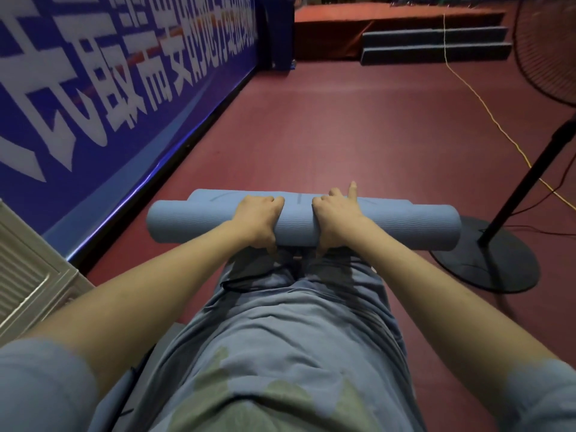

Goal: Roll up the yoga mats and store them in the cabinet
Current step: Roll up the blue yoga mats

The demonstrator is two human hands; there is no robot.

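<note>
The red floor [327, 135] fills most of the view. Along its left side runs a long blue banner [103, 98] with big white letters. Far at the back is a red stage [358, 29] with blue steps [436, 45] leaning against it. On the right stands a black fan [548, 51] on a pole, and its round black base [486, 260] sits on the floor. A thin yellow cord [486, 110] runs across the floor from the steps toward the fan. In the lower left corner is a white thing with slats [28, 269]; it may be a vent or a cabinet door, but it is cut off at the edge.

The person wears a blue shirt [280, 338] and reaches both bare arms forward.

The blue yoga mat [193, 219] lies sideways on the floor in front of the person, just beside the fan base. It is almost all rolled up into a fat tube, with a small flat bit still showing behind it.

The left hand [257, 221] grips the roll near its middle, fingers curled over the top and thumb under the near side. The right hand [338, 219] grips it right next to the left hand in the same way, but one finger sticks out straight, pointing away.
</note>
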